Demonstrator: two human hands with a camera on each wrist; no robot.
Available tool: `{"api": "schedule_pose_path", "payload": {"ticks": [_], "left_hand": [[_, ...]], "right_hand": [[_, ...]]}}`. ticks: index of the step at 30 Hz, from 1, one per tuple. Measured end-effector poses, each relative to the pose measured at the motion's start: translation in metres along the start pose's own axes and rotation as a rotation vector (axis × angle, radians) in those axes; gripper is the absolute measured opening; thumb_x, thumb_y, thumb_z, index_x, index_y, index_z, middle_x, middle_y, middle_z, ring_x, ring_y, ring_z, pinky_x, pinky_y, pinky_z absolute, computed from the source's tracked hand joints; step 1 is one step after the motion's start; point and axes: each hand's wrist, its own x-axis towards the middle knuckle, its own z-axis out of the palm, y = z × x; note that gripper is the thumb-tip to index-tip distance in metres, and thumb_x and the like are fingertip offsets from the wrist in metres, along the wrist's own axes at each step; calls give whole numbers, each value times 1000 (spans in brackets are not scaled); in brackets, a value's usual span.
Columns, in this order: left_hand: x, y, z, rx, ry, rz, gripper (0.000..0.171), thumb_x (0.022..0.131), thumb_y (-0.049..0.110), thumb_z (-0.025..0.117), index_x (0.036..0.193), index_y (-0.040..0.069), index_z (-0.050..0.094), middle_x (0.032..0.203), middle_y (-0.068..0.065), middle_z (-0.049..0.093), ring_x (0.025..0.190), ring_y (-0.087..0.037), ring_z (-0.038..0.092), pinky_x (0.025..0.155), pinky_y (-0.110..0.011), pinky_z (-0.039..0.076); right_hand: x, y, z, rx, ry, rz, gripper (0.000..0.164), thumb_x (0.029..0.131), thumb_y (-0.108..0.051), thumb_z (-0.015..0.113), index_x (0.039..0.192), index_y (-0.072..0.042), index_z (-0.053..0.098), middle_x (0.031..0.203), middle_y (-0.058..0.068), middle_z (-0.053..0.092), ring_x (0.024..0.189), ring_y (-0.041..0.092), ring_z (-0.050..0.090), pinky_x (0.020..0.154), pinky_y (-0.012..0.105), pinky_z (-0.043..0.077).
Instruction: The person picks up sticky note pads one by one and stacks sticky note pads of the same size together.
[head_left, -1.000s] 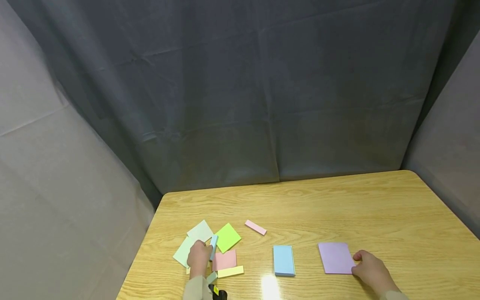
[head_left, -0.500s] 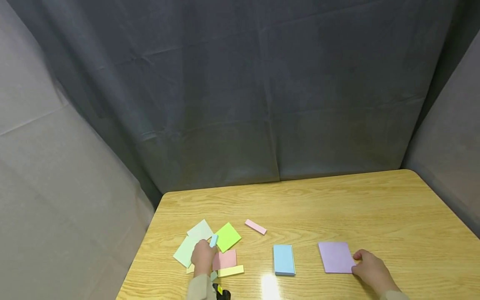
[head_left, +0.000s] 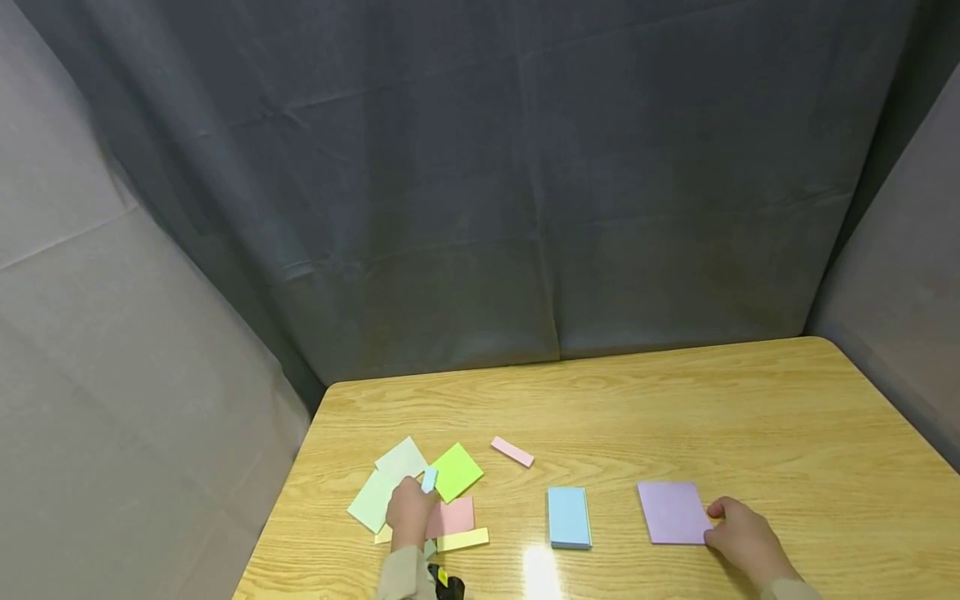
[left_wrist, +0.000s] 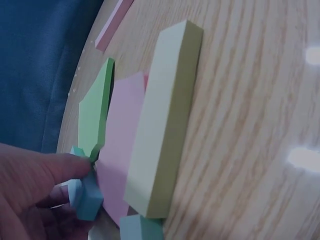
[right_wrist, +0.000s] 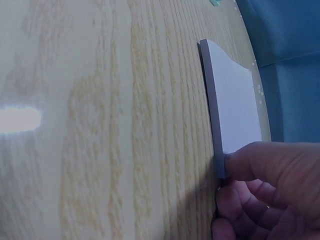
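My left hand [head_left: 409, 510] pinches a narrow light blue sticky note pad [left_wrist: 90, 198] between thumb and fingers, among other pads. Around it lie pale green pads [head_left: 375, 502], a bright green pad [head_left: 457, 472], a pink pad [head_left: 453, 517] and a narrow yellow pad [left_wrist: 162, 110]. A small blue-green pad [left_wrist: 141, 228] sits by the yellow one's near end. At the right, my right hand [head_left: 744, 542] grips the near right corner of a square purple sticky note pad [head_left: 673, 513], thumb on top. That pad [right_wrist: 232, 100] lies flat on the table; the fingers partly hide its corner.
A blue pad stack [head_left: 568, 517] lies on the wooden table [head_left: 615, 417] between the hands. Farther back is a narrow pink pad [head_left: 512, 452]. A dark curtain [head_left: 450, 208] hangs behind the table's far edge, with grey cloth [head_left: 135, 375] at the left.
My left hand has shifted slightly right and closed over the narrow light blue pad, covering more of it. The right hand keeps its place at the purple pad's corner.
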Motion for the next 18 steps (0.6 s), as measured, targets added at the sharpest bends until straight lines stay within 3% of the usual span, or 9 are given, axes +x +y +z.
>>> {"api": "schedule_pose_path", "payload": {"ticks": [3,8,10,13,18], "left_hand": [[-1,-3,0,-73,6,35,20,75,16,66,65,4,53,57,-2,50,51,-17,45,44,-31,35],[3,-12,1,-242,-30,73,33,79,16,62,55,10,41,48,4,32,43,-10,30,41,-25,26],[6,-17,1,-301,-61,60,38,83,16,57,53,13,35,47,6,26,42,-9,24,40,-23,22],[9,-21,-1,-363,-106,36,36,85,15,49,53,15,32,47,6,27,41,-8,24,39,-21,23],[13,-25,-4,-442,-189,-18,28,77,8,43,53,16,32,46,4,33,40,-8,26,38,-20,25]], "right_hand": [[-1,0,0,8,-6,1,35,71,-7,61,98,12,50,79,7,57,73,24,53,67,45,43],[-2,-1,-1,15,-22,11,36,73,-7,61,100,13,49,80,8,57,74,25,53,67,46,43],[-3,-2,-2,14,-23,15,36,72,-7,61,100,13,49,80,8,57,74,25,53,68,46,43],[-3,-3,-2,17,-25,15,36,73,-7,61,100,13,49,81,9,57,74,25,52,68,46,43],[-4,-3,-2,21,-22,9,36,73,-7,61,100,13,49,80,8,57,74,25,53,67,45,43]]}}
